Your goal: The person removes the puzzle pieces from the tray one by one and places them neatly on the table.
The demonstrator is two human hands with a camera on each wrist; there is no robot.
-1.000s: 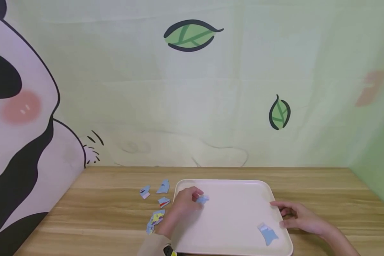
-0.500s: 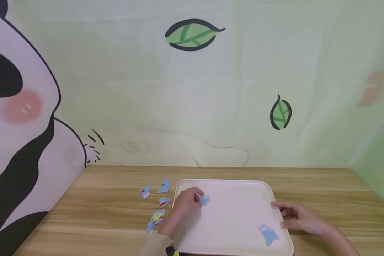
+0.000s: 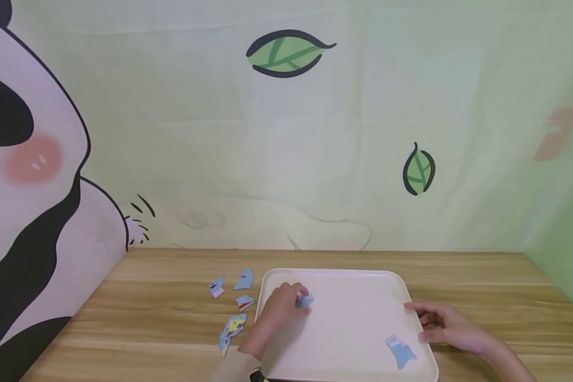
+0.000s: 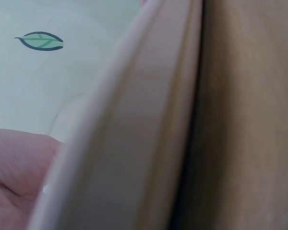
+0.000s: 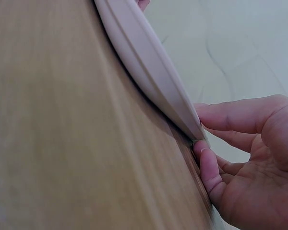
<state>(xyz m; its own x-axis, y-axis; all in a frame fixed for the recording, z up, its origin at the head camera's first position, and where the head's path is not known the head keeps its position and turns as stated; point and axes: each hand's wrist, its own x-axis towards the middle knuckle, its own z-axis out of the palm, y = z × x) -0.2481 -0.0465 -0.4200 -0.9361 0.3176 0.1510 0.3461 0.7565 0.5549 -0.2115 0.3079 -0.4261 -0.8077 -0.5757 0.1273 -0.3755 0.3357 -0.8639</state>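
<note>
My left hand (image 3: 283,306) is over the back left of the white tray (image 3: 348,329), pinching a light blue puzzle piece (image 3: 307,300). The fingers partly hide that piece. A second blue puzzle piece (image 3: 401,351) with a pale top lies at the tray's front right. My right hand (image 3: 451,326) grips the right rim of the tray. In the right wrist view, the fingers (image 5: 209,165) of that hand are at the tray edge (image 5: 163,76). The tray's side hides most of the left hand (image 4: 17,177) in the left wrist view.
Left of the tray, several loose puzzle pieces lie on the wooden table (image 3: 162,307). They include a blue piece (image 3: 244,279), one with a red stripe (image 3: 245,302) and a yellow and blue cluster (image 3: 232,331). A printed wall (image 3: 344,159) stands behind the table.
My left hand has shifted slightly right and toward me, and its fingers now cover more of the puzzle piece. The right hand stays at the tray's rim.
</note>
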